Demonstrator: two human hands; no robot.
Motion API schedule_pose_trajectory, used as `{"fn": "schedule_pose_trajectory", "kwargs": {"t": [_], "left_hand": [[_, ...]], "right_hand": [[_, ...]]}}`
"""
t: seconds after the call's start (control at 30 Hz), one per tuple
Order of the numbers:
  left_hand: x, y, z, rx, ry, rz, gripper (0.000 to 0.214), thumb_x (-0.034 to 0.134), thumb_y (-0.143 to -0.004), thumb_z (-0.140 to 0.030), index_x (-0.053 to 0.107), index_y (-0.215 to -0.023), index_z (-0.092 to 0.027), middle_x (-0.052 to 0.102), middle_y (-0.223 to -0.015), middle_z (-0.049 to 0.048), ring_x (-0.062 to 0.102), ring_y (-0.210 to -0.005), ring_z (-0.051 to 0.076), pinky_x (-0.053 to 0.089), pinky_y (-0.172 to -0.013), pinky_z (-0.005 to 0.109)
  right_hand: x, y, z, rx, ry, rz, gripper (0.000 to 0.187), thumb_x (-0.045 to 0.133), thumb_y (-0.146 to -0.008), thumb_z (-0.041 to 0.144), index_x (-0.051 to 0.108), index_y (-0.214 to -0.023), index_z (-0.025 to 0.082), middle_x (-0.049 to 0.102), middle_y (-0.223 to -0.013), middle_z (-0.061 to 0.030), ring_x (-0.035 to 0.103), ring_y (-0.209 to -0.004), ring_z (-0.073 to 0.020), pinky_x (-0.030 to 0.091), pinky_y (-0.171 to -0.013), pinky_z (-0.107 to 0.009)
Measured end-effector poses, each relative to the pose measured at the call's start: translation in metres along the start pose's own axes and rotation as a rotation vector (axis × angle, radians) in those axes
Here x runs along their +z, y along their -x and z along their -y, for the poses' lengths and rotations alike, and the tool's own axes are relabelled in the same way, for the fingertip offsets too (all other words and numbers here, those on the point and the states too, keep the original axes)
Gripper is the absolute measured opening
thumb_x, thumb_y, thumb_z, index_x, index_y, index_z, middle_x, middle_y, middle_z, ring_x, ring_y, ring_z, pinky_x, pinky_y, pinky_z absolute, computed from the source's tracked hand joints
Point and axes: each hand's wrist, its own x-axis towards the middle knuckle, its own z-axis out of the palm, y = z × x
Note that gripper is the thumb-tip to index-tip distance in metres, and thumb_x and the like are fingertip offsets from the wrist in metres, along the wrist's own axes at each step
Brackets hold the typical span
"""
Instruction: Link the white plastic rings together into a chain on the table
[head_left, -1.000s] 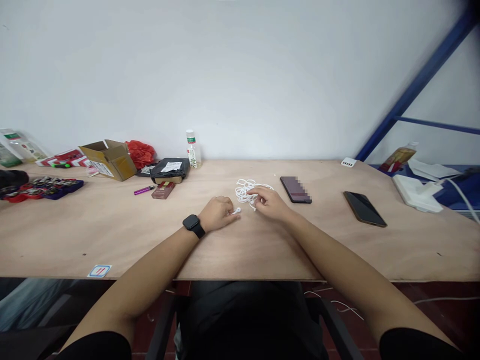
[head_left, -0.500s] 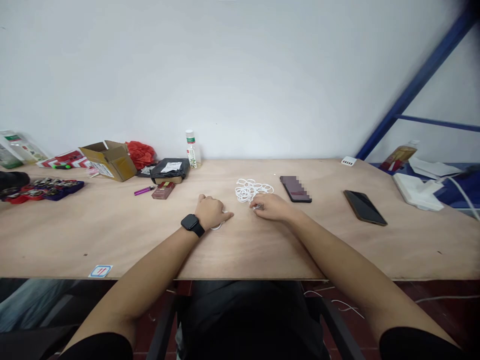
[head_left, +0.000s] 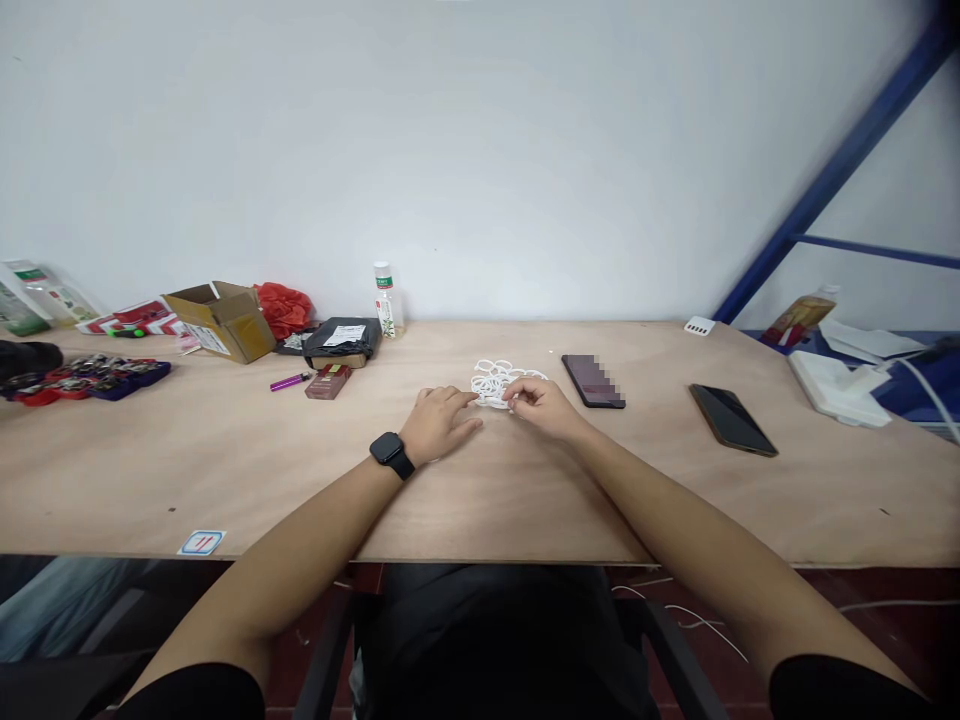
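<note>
A tangled pile of thin white loops [head_left: 491,383], cord-like or ring-like, lies on the wooden table in front of me. Whether it is one length or separate rings, I cannot tell. My left hand [head_left: 439,422], with a black watch on its wrist, rests at the pile's left side. Its fingers are stretched out and the index fingertip reaches the pile's edge; a bit of white shows under the palm. At the right side of the pile, my right hand [head_left: 546,407] has thumb and index finger pinched at the white loops. Its other fingers are curled.
Two phones [head_left: 592,381] [head_left: 733,419] lie to the right. A white power adapter [head_left: 838,387] sits farther right. Leftward are a small dark red box [head_left: 328,382], a purple pen-like stick [head_left: 289,382], a black parcel [head_left: 341,342], a bottle [head_left: 385,300] and an open carton [head_left: 220,322].
My left hand has moved right and forward to the pile, its fingers now extended. My right hand has shifted slightly and stays at the pile. The loop by my left hand is mostly hidden now.
</note>
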Motion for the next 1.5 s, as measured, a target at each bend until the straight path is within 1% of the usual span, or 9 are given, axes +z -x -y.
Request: {"fn": "schedule_pose_trajectory", "kwargs": {"t": [0.1,0.2,0.4,0.57,0.8,1.13,1.23,1.37,1.5], "left_hand": [[0.002,0.000,-0.006,0.021,0.032,0.031,0.047,0.049,-0.093,-0.048,0.049,-0.133,-0.022,0.066,-0.112,0.0077,0.058,-0.106,0.024,0.035,-0.091,0.038],[0.003,-0.002,-0.010,0.045,0.037,0.070,0.039,0.043,-0.097,-0.046,0.055,-0.126,-0.022,0.069,-0.108,0.0068,0.060,-0.101,0.022,0.035,-0.088,0.037],[0.001,-0.003,-0.008,0.059,0.057,0.086,0.042,0.035,-0.100,-0.043,0.067,-0.090,-0.019,0.072,-0.084,0.0044,0.062,-0.080,0.018,0.035,-0.079,0.033],[0.001,-0.003,-0.007,0.100,0.085,0.059,0.043,0.034,-0.100,-0.043,0.067,-0.086,-0.018,0.070,-0.078,0.0031,0.062,-0.074,0.015,0.035,-0.074,0.030],[0.004,-0.001,-0.005,0.139,0.094,0.037,0.042,0.038,-0.099,-0.043,0.063,-0.077,-0.017,0.065,-0.068,0.0009,0.058,-0.065,0.013,0.036,-0.075,0.029],[0.008,-0.003,-0.003,0.340,0.187,0.001,0.033,0.041,-0.098,-0.040,0.066,-0.098,-0.019,0.064,-0.101,0.0095,0.058,-0.095,0.019,0.046,-0.085,0.034],[0.008,-0.003,-0.001,0.336,0.211,-0.012,0.031,0.045,-0.096,-0.040,0.067,-0.096,-0.019,0.063,-0.104,0.0101,0.058,-0.098,0.020,0.047,-0.089,0.036],[0.002,-0.003,0.007,0.247,0.169,-0.025,0.035,0.048,-0.094,-0.040,0.063,-0.072,-0.017,0.064,-0.104,0.0096,0.058,-0.096,0.020,0.045,-0.089,0.037],[-0.004,-0.002,0.017,0.173,0.046,0.096,0.034,0.055,-0.088,-0.038,0.055,-0.061,-0.017,0.067,-0.091,0.0057,0.060,-0.087,0.019,0.042,-0.085,0.035]], "right_hand": [[0.004,0.000,0.001,0.034,-0.175,0.034,0.016,0.061,-0.073,0.028,0.067,-0.082,0.017,0.065,-0.077,-0.0030,0.055,-0.065,-0.0133,0.042,-0.059,-0.025],[0.010,0.002,0.005,0.039,-0.245,0.087,0.017,0.063,-0.073,0.030,0.067,-0.081,0.016,0.065,-0.077,-0.0030,0.057,-0.067,-0.0138,0.045,-0.062,-0.026],[0.018,0.007,0.008,0.026,-0.213,0.141,0.023,0.063,-0.076,0.030,0.071,-0.093,0.016,0.068,-0.083,-0.0041,0.059,-0.070,-0.0146,0.046,-0.064,-0.027],[0.017,0.008,0.009,0.005,-0.177,0.155,0.023,0.061,-0.079,0.028,0.073,-0.096,0.018,0.072,-0.094,-0.0059,0.064,-0.083,-0.0180,0.049,-0.074,-0.029],[0.015,0.009,0.013,-0.031,-0.129,0.185,0.022,0.059,-0.080,0.028,0.073,-0.094,0.018,0.071,-0.082,-0.0035,0.061,-0.070,-0.0148,0.045,-0.064,-0.025],[0.017,0.008,0.007,-0.097,-0.084,0.196,0.027,0.047,-0.071,0.008,0.071,-0.078,0.018,0.066,-0.068,0.0004,0.059,-0.062,-0.0119,0.044,-0.061,-0.022],[0.016,0.007,0.006,-0.072,-0.102,0.193,0.033,0.044,-0.070,0.007,0.071,-0.086,0.018,0.070,-0.076,-0.0006,0.060,-0.061,-0.0112,0.045,-0.062,-0.022],[0.008,0.005,0.005,-0.108,0.090,0.101,0.049,0.047,-0.069,0.005,0.068,-0.110,0.019,0.071,-0.102,-0.0043,0.059,-0.066,-0.0109,0.047,-0.067,-0.024],[-0.003,0.002,-0.002,-0.155,0.329,0.138,0.044,0.049,-0.069,0.002,0.072,-0.103,0.019,0.071,-0.100,-0.0048,0.062,-0.077,-0.0153,0.046,-0.076,-0.028]]}}
